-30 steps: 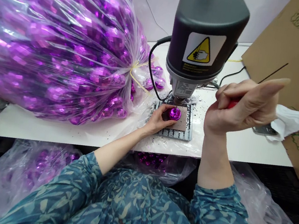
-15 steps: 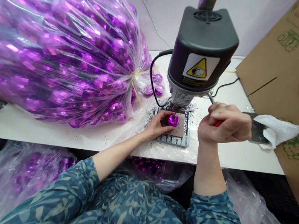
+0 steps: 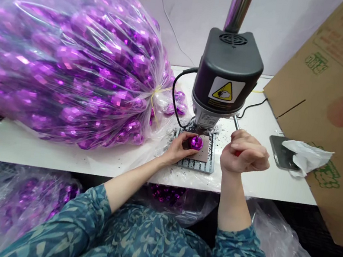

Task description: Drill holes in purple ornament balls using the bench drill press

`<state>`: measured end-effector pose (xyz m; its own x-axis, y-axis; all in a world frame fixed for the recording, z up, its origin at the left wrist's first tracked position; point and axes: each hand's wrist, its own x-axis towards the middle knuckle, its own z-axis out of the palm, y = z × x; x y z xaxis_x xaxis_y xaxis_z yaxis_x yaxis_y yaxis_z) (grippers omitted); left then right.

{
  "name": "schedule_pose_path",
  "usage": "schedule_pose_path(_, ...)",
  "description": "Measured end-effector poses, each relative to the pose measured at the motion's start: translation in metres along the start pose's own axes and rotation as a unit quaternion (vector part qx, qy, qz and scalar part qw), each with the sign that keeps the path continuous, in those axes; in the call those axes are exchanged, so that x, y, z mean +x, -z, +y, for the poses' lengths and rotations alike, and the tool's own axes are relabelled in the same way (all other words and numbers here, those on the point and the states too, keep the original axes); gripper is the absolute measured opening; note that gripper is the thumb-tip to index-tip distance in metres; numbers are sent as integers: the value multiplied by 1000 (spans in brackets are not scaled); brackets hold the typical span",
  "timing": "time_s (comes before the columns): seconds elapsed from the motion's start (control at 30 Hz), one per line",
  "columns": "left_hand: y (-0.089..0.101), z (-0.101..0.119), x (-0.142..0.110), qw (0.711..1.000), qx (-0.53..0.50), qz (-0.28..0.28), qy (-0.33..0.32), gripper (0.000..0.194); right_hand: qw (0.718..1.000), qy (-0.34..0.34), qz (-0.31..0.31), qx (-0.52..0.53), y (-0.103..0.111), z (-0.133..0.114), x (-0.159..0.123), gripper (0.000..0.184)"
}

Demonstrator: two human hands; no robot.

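Note:
A shiny purple faceted ball point(image 3: 196, 142) rests on the brown square pad point(image 3: 201, 154) of a small drill press point(image 3: 228, 72). My left hand point(image 3: 179, 148) is closed on the ball from its left side, thumb in front and fingers behind. The press's metal base point(image 3: 196, 165) lies under the pad, scattered with dark chips. On the right, my right hand point(image 3: 246, 153) is closed round the end of the press's metal lever point(image 3: 236, 122); a bit of red shows between the fingers. The drill bit's tip is too small to make out.
A big tied plastic bag point(image 3: 79, 69) of purple faceted balls fills the left. A few loose balls point(image 3: 177, 103) lie by its neck. Right of my hand are a dark phone point(image 3: 281, 153) and a crumpled white tissue point(image 3: 308, 156), beside a cardboard box point(image 3: 321, 96). A black cable point(image 3: 175, 87) loops from the press.
The view has shifted a little, with the press head lower in it. My right hand has come slightly down and left, uncovering more of the phone. My left hand still holds the ball.

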<state>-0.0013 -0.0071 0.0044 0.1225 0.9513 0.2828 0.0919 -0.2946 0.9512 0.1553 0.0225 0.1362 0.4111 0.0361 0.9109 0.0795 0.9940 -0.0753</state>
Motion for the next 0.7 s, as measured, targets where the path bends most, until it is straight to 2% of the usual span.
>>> schedule_pose_path(0.07,-1,-1,1,1000,-2,4,1,61,1000,-28,-2,-5,-7,-5,12,46)
schedule_pose_path(0.13,-2,-3,2,1000,-5,17,8,60,996,-87,7,-27,-18,-9,30,48)
schedule_pose_path(0.2,-4,-4,3,999,-7,38,21,58,975,-201,27,-95,-31,-11,51,54)
schedule_pose_path(0.23,-5,-3,2,998,-7,53,27,57,966,-230,20,-114,-36,-11,60,55)
schedule_pose_path(0.3,-5,2,-5,996,9,84,30,55,957,-268,7,-113,-45,-8,74,58)
schedule_pose_path(0.37,-2,15,-20,995,45,90,9,51,953,-288,10,-92,-48,-6,81,60)
schedule_pose_path(0.43,5,32,-46,995,82,45,-35,45,952,-297,22,-77,-48,-5,82,61)
schedule_pose_path(0.5,13,50,-78,991,95,-61,-74,37,952,-296,25,-69,-47,-5,81,58)
schedule_pose_path(0.57,22,62,-111,980,78,-169,-64,33,953,-296,27,-61,-46,-6,79,54)
schedule_pose_path(0.63,28,67,-137,979,39,-200,-21,32,953,-298,30,-57,-46,-6,79,53)
schedule_pose_path(0.7,33,66,-153,980,28,-199,1,35,953,-296,29,-57,-46,-6,79,53)
